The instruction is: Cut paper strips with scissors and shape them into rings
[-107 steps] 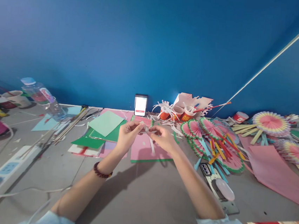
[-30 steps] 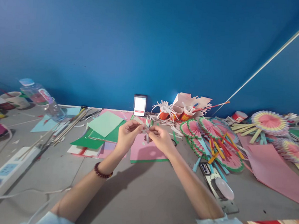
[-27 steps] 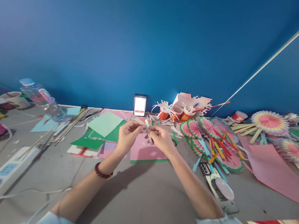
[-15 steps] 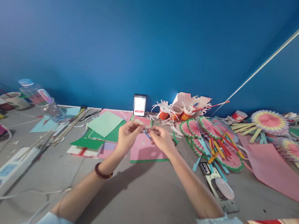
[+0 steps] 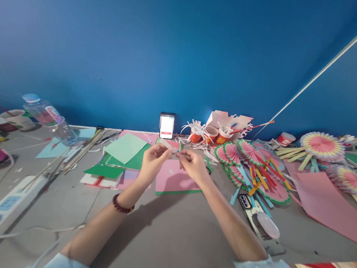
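My left hand (image 5: 155, 159) is closed in a pinch above the pink sheet. My right hand (image 5: 193, 165) faces it, thumb and fingers also pinched together. Between the fingertips is a narrow white strip (image 5: 174, 151), mostly hidden by the fingers; its material is too small to tell. Below the hands lies a pink sheet (image 5: 176, 183) with a green lower edge, and a small pale scrap rests on it. Just behind the fingers is a pleated pink-and-green striped paper piece (image 5: 175, 144).
Green sheets (image 5: 126, 148) are stacked on the left, beside thin sticks (image 5: 84, 150), a plastic bottle (image 5: 46, 113) and a power strip (image 5: 7, 210). A lit phone (image 5: 167, 126) leans on the wall. Paper cups (image 5: 224, 136), folded paper fans (image 5: 249, 153) and another phone (image 5: 266, 239) are on the right.
The white strip hung down below my right fingers earlier, then twisted and shortened from view; now only a small bit shows between the fingertips. Both hands stay nearly in place.
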`<state>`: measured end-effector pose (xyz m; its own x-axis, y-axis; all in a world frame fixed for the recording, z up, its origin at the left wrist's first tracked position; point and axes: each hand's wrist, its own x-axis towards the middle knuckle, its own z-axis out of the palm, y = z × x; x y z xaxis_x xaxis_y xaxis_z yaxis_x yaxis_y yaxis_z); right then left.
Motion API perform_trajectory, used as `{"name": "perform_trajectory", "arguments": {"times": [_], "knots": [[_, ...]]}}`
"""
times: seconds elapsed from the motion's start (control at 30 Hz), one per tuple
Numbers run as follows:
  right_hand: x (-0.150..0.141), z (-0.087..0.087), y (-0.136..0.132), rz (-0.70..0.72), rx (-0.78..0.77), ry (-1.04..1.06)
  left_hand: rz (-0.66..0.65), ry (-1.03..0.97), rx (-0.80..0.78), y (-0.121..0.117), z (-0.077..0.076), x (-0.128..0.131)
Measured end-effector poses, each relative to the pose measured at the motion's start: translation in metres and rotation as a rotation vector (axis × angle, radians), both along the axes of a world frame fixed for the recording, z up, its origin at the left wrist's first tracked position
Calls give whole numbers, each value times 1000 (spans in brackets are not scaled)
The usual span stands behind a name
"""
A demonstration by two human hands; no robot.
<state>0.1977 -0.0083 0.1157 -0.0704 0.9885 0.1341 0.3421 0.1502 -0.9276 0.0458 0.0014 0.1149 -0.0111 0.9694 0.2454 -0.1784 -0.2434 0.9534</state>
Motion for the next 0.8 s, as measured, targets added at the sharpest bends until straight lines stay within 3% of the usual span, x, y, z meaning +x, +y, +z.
{"name": "perform_trajectory", "arguments": {"times": [0.17,0.57,0.8], "knots": [[-1,5,-4,-28,54,-48,6,98,14,-1,-5,1],[-1,0,-1,-21,24,-58,94,79,-25,2,-9,0],[0,0,1,-20,21,-58,43,43,-24,1,-6,1]]}}
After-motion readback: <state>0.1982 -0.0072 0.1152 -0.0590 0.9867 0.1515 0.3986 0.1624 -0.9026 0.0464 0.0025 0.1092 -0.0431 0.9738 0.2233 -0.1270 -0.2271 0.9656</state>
